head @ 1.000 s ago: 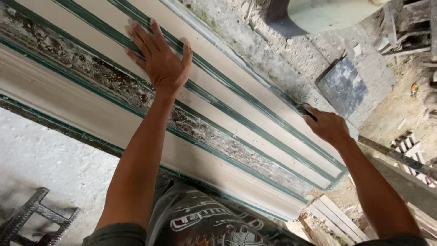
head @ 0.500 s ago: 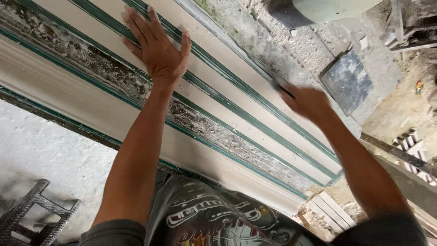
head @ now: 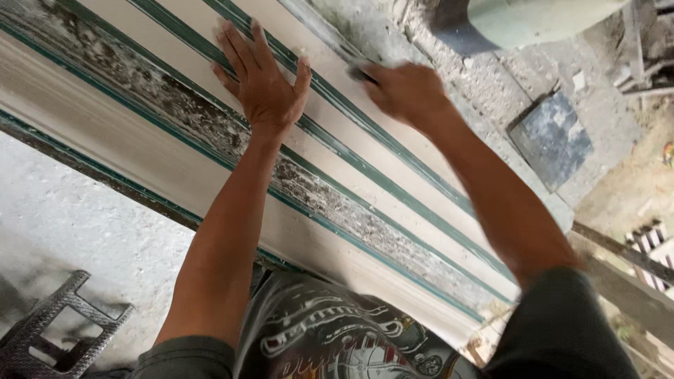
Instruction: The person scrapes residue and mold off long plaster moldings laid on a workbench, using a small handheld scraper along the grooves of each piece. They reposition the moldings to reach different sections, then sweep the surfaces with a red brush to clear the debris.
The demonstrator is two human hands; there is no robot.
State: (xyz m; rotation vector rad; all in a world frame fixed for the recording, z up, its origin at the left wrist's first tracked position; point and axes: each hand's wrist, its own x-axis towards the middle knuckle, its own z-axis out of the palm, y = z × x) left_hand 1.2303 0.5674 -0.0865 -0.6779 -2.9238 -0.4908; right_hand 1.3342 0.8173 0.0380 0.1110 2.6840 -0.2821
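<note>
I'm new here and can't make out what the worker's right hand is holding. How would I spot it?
Start at the long pale moulding with green stripes that runs slantwise across the view. The left hand lies flat on it; beyond it the right hand is closed around a small tool at the moulding's far edge. Only a blurred, greyish tip shows past the fingers, too blurred to name.
</note>
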